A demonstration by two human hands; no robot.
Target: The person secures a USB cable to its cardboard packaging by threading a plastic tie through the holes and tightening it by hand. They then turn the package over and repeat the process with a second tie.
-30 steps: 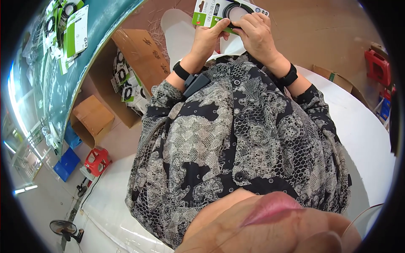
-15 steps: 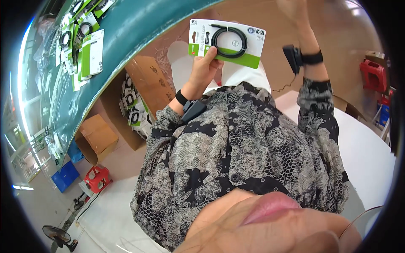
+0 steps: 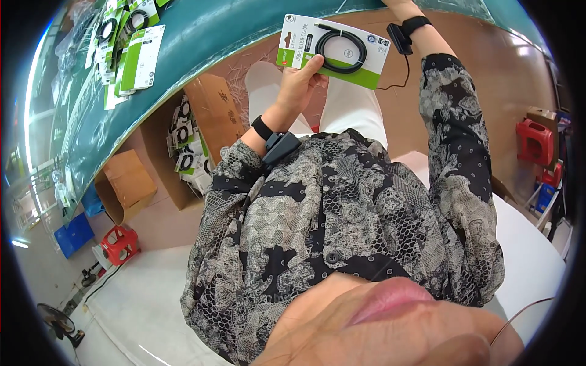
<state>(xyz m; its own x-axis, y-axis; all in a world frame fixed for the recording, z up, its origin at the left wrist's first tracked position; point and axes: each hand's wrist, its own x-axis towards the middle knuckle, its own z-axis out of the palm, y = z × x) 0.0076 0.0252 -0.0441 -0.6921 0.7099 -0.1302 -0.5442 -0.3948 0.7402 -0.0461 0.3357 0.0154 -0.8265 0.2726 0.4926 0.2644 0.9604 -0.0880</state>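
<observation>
Packaging card (image 3: 334, 52), flat, rectangular, white and green, carrying a coiled black cable (image 3: 343, 68), is gripped near its lower left corner by the left hand (image 3: 300, 82), thumb across the front and the other fingers partly hidden behind; it overlaps, in view, the edge of the glossy teal surface (image 3: 226, 27). Right hand (image 3: 400, 2) is cut off by the upper border, so whether its fingers are open or closed cannot be told. Similar cards (image 3: 141, 61), cropped above, lie heaped on the surface at upper left.
</observation>
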